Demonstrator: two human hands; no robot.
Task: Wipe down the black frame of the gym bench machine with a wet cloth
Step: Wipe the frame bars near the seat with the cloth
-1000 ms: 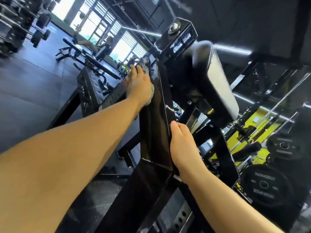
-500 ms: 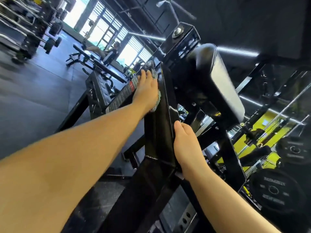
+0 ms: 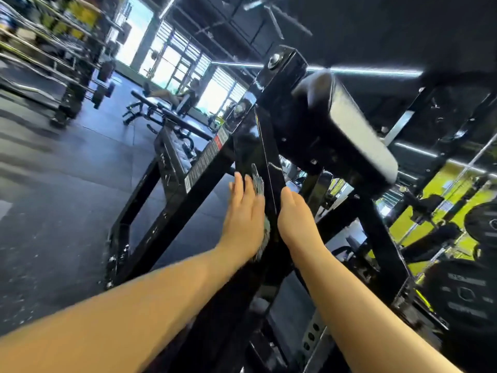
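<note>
A: Left hand (image 3: 243, 220)?
B: Flat, fingers straight, pressing the cloth (image 3: 258, 184) against the black frame (image 3: 251, 146); the cloth lies under the palm, its edges showing past the fingertips and the heel.
A: Right hand (image 3: 294, 214)?
B: Just beside it, resting on the frame's right edge; fingers hidden, grip cannot be told.

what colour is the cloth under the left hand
Grey, fuzzy-looking cloth under the left hand on the black frame; head view.
</note>
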